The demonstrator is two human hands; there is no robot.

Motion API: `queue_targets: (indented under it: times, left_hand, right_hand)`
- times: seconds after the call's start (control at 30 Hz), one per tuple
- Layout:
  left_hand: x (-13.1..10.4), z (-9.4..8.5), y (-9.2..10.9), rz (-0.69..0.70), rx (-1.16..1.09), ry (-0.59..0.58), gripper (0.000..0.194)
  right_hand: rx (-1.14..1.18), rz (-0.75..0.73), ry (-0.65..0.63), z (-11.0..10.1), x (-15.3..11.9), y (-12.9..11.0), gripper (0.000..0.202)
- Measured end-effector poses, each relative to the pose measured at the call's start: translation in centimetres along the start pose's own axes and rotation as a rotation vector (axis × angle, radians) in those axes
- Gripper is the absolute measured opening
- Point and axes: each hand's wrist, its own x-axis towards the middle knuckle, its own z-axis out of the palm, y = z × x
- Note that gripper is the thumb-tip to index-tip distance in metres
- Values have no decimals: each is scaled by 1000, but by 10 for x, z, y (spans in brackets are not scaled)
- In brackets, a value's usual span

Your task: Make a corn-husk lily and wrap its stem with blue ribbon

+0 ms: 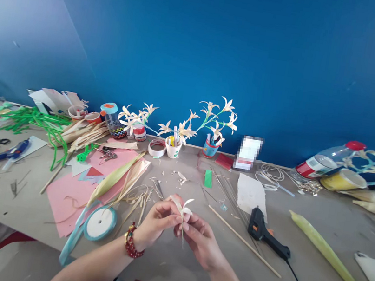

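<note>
A small pale flower (pixel 183 207) with curled petals and a thin stem is held between both hands above the table. My left hand (pixel 157 223), with a red bead bracelet (pixel 130 241) at the wrist, pinches the base of the flower from the left. From the right, my right hand (pixel 199 240) closes its thumb and fingers on the same base and stem. The stem points down between the hands. A roll of light blue ribbon (pixel 100 223) lies left of my left hand, and a wooden stick (pixel 245 241) lies to the right of my right hand.
A black glue gun (pixel 268 235) with a cord and a green corn husk (pixel 328 255) lie at the right. Cups with pale flowers (pixel 172 147) stand along the blue wall. Pink paper (pixel 62 201), dried husks (pixel 82 134) and a blue glue gun (pixel 7 153) occupy the left.
</note>
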Motion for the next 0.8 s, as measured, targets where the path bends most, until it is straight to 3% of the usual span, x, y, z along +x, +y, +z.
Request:
queue_targets:
  times: [0.1, 0.27, 0.43, 0.63, 0.8]
  left_hand:
    - [-1, 0, 1, 85, 156, 24, 9]
    - [-1, 2, 6, 336, 554, 149, 9]
    - [-3, 4, 7, 406, 701, 191, 8]
    - [-4, 7, 7, 434, 706, 169, 8]
    - [-3, 4, 5, 387, 652, 141, 8]
  right_hand:
    - [-54, -18, 1, -4, 1, -1, 18]
    - [-447, -297, 115, -4, -1, -6, 7]
    - [-788, -480, 204, 4, -3, -5, 11]
    - [-808, -520, 228, 4, -1, 1, 6]
    - [-626, -407, 191, -6, -1, 7, 7]
